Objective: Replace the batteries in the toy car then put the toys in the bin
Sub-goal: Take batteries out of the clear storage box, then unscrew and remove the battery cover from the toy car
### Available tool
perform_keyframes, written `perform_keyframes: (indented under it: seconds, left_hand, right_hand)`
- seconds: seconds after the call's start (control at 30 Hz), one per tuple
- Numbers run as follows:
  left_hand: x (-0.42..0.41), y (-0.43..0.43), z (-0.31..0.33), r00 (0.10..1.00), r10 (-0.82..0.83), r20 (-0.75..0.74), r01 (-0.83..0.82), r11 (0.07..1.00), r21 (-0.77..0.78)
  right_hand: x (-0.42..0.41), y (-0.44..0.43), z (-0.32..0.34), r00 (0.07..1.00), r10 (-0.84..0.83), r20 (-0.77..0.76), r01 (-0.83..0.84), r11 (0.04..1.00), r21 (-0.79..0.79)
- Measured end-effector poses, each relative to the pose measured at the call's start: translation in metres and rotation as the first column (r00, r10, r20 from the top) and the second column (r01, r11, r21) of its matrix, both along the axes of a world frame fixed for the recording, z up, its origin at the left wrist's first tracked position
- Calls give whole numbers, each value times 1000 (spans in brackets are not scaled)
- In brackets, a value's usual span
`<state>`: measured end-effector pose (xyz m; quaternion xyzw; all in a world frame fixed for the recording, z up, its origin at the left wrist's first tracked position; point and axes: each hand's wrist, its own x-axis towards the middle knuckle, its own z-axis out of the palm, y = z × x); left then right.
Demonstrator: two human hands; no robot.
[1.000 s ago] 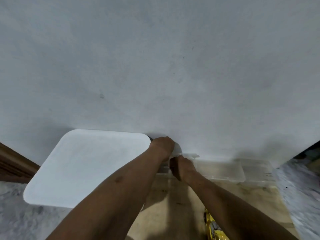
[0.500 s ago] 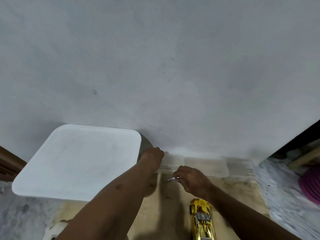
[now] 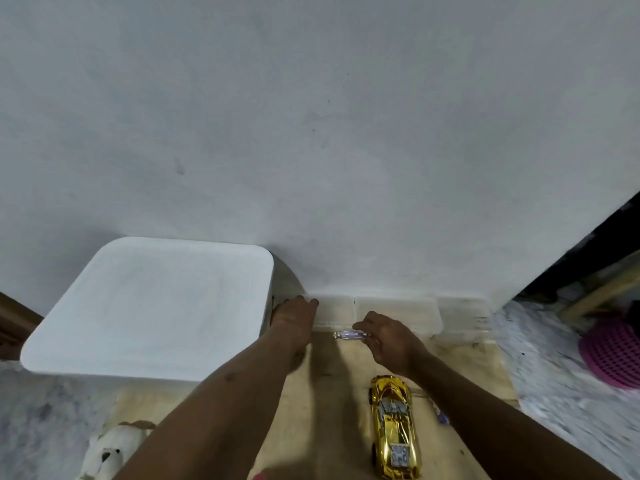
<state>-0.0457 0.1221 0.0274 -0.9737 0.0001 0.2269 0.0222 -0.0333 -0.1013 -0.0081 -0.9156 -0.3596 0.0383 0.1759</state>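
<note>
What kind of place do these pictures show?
Probably a room in a home, low by a plain white wall: a gold toy car, a plush toy and a white storage bin are here.

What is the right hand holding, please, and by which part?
A slim clear tool, seemingly a screwdriver, pinched at its right end by the right hand.

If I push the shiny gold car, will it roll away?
Probably, yes. The gold car sits on its wheels on the flat wooden board, so a push along its length should send it rolling. Sideways it would likely just skid. Its shiny, smooth shell looks slippery to grab.
</note>
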Motion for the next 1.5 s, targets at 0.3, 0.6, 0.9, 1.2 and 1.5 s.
perform_keyframes:
  seconds: [0.3,0.6,0.9,1.2,1.5]
  left_hand:
    - [-65,-44,16,995,-81,64,89,988,-130]
    - [-114,-119,12,997,-71,-42,50,927,-371]
    - [-125,-173,-5,987,-88,-137,41,948,-317]
    - [-129,-191,-29,987,-76,-140,41,970,-242]
    - [-127,-181,-25,974,-10,-228,-61,952,-300]
  right_hand:
    - [-49,-47,32,971,-237,33,239,968,-78]
    - [-94,-89,67,794,-597,110,597,736,-319]
    - [-104,-109,74,771,-632,-78,608,767,-202]
    - [-97,-101,76,801,-588,-118,569,807,-155]
    - [-94,-98,86,795,-599,-96,585,799,-137]
